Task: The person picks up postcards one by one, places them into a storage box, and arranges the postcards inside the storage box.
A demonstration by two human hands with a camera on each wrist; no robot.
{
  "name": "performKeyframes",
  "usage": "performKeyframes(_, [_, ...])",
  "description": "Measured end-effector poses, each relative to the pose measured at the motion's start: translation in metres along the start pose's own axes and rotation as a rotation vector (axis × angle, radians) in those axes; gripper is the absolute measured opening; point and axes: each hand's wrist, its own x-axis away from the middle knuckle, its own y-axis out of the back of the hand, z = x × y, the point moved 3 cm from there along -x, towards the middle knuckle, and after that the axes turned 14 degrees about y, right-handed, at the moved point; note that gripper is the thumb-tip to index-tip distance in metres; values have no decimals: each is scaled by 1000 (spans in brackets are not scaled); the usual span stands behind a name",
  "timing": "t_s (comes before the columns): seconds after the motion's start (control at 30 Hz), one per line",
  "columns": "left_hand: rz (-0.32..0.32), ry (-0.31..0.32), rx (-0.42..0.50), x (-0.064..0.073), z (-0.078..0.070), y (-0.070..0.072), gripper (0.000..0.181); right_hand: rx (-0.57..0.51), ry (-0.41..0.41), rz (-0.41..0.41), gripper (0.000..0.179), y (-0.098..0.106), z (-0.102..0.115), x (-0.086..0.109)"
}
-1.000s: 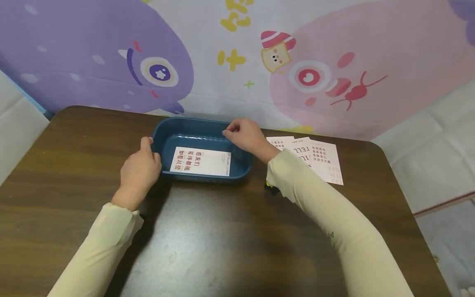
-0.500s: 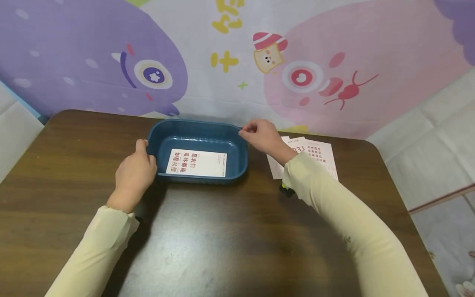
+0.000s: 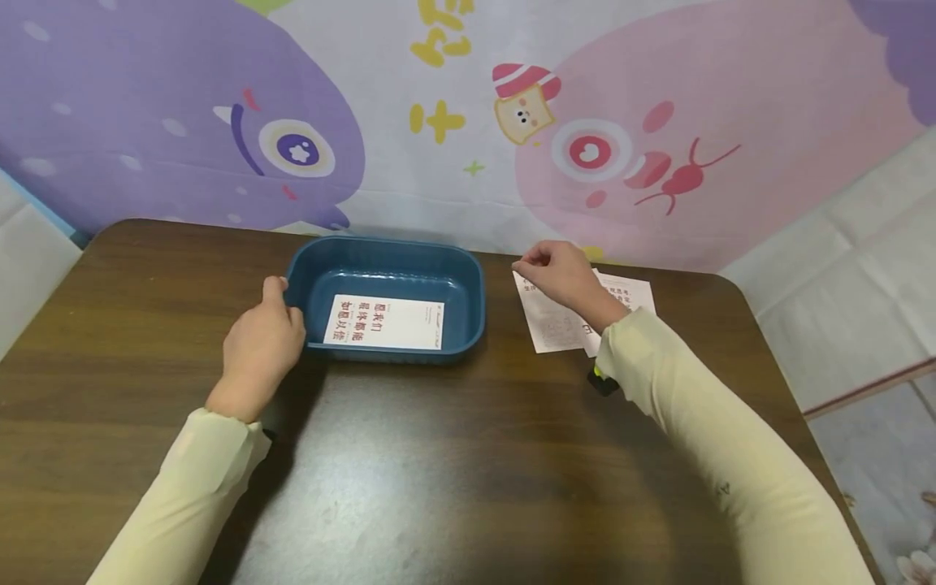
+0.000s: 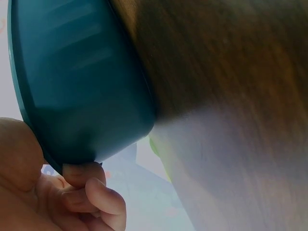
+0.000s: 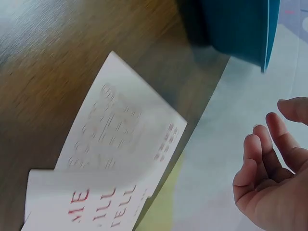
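Note:
A dark blue rectangular basin stands near the far edge of the table. One white card with red print lies inside it. My left hand grips the basin's left end; in the left wrist view the thumb and curled fingers pinch its rim. To the right, my right hand hovers above several overlapping printed cards, partly covering them. Between its thumb and loosely bent fingers nothing is held, as the right wrist view shows. The nearest card lies apart from the fingers there.
The brown wooden table carries everything. Behind its far edge hangs a cloth with cartoon whales. A small black and yellow-green object shows at the right sleeve's cuff. Pale panels flank both sides.
My right hand has moved right, from over the basin's far right corner to above the cards. The left hand stays on the basin. The view has shifted slightly.

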Motion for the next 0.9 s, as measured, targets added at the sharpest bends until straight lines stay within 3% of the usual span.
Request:
performKeyframes(0.47, [26, 9, -12, 0, 0, -1, 46, 66, -67, -46, 36, 26, -34, 24])
performKeyframes(0.9, [26, 10, -9, 0, 0, -1, 46, 97, -146, -55, 36, 37, -64, 48])
